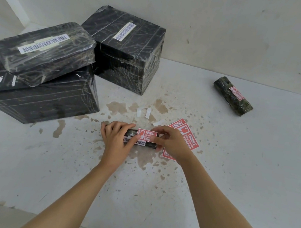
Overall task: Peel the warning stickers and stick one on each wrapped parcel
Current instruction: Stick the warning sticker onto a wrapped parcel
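A small black wrapped parcel (133,133) with a barcode strip lies on the white table (235,165) in front of me. My left hand (116,138) grips its left end, thumb by the barcode. A red FRAGILE sticker (147,135) lies on top of the parcel. My right hand (172,142) pinches the sticker's right edge and covers the parcel's right end. More red FRAGILE stickers (187,133) lie on the table just right of my hands, partly under my right hand. A small dark roll-shaped parcel (233,96) at the far right carries a red sticker.
Three black wrapped parcels stand at the back left: a large flat one (36,100), a rounded one (45,51) stacked on it, and a tall box (127,52). White backing strips (148,113) lie on the stained tabletop beyond my hands. A wall rises behind.
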A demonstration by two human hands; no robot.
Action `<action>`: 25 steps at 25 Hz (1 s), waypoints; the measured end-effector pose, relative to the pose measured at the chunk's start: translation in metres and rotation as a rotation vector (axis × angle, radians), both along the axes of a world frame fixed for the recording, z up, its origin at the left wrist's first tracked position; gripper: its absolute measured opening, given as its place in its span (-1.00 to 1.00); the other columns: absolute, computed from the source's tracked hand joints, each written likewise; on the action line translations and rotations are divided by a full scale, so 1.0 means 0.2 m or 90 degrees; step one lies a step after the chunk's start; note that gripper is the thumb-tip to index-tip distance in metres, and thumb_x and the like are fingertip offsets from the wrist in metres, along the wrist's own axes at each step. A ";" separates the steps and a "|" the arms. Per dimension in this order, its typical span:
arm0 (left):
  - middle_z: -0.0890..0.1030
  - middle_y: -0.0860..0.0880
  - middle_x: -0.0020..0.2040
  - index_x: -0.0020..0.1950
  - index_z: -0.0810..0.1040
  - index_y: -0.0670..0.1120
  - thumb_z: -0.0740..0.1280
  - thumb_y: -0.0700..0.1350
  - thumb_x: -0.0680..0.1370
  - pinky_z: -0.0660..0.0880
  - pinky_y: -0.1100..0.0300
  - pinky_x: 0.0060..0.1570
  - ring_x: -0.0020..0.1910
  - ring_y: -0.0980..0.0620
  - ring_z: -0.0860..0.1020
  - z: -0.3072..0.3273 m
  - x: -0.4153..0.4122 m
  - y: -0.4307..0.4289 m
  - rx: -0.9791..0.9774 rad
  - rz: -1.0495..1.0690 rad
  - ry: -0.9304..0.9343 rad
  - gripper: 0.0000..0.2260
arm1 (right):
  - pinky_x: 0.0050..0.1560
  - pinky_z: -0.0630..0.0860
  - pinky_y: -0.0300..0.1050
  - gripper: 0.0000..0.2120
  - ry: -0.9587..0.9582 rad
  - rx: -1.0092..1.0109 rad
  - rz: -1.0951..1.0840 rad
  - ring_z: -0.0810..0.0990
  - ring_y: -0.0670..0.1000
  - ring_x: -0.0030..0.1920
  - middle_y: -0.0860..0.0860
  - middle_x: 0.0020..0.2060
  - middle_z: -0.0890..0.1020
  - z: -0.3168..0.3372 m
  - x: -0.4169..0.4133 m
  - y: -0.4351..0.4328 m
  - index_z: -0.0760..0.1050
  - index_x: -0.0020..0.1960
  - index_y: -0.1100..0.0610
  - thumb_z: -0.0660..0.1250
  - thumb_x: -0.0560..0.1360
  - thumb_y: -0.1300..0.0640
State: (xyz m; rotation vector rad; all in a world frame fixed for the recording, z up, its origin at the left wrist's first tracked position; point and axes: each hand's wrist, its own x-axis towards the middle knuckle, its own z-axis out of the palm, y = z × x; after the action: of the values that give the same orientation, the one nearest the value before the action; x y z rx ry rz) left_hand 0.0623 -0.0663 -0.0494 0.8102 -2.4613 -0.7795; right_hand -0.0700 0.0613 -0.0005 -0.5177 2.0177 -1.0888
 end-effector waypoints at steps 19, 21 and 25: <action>0.51 0.04 0.05 0.07 0.59 -0.01 0.19 0.25 0.46 -0.18 0.15 0.37 0.21 -0.04 0.36 0.01 0.02 0.03 0.012 0.019 -0.004 -0.58 | -0.09 0.55 -0.02 -0.83 -0.070 -0.036 -0.088 0.55 0.02 -0.16 0.06 -0.18 0.61 -0.07 0.04 -0.05 0.55 -0.01 0.19 0.27 0.57 0.09; 0.50 0.04 0.05 0.06 0.58 -0.01 0.18 0.25 0.45 -0.22 0.18 0.37 0.22 -0.04 0.36 0.01 0.02 0.03 0.013 0.022 -0.007 -0.58 | -0.07 0.56 -0.04 -0.83 -0.065 -0.028 -0.073 0.55 0.02 -0.15 0.08 -0.14 0.61 -0.06 0.04 -0.04 0.54 0.00 0.18 0.26 0.58 0.09; 0.50 0.05 0.05 0.05 0.58 -0.01 0.18 0.25 0.45 -0.21 0.11 0.39 0.24 -0.03 0.34 0.02 0.02 0.04 0.016 0.023 -0.011 -0.58 | -0.32 0.48 -0.28 -0.93 -0.112 -0.059 -0.049 0.50 -0.05 -0.29 0.06 -0.10 0.58 -0.03 0.02 0.01 0.55 0.00 0.16 0.32 0.54 0.20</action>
State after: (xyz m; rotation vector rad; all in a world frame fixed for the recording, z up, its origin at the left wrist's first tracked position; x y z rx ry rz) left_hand 0.0656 -0.0580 -0.0457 0.8706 -2.4496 -0.7959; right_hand -0.0656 0.0624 -0.0072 -0.3804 1.8535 -1.2345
